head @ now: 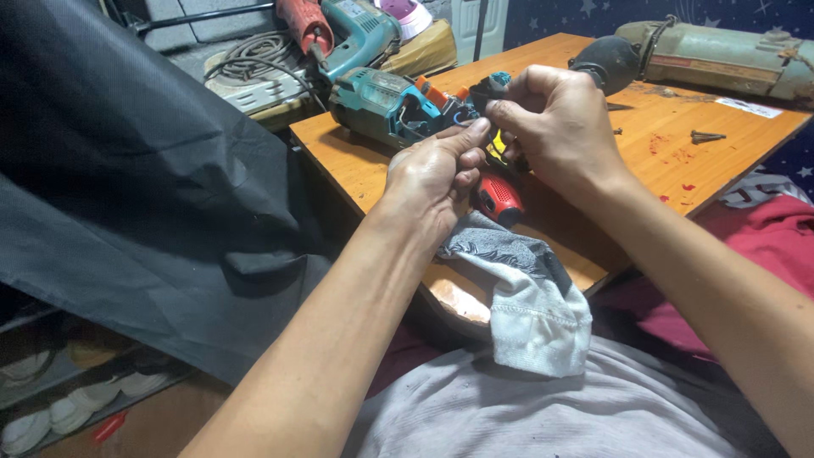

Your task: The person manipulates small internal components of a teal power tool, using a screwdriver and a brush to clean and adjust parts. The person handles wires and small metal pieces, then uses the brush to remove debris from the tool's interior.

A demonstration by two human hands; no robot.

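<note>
My left hand (432, 174) and my right hand (555, 127) meet above a low wooden table (661, 161). Between the fingertips of both sits a small black part (485, 92) with thin wires; my right thumb and fingers pinch it from the top, my left thumb presses it from below. A red and yellow handled tool (498, 197) lies just under my hands, partly hidden by them. Right behind the part lies an opened teal power tool body (381, 103) with orange pieces showing.
A grey rag (526, 297) hangs off the table's near edge over my lap. A second teal and red drill (339, 30), coiled cable and a worn greenish machine (721, 55) sit at the back. Loose screws (705, 136) lie at right. Dark cloth (144, 178) covers the left.
</note>
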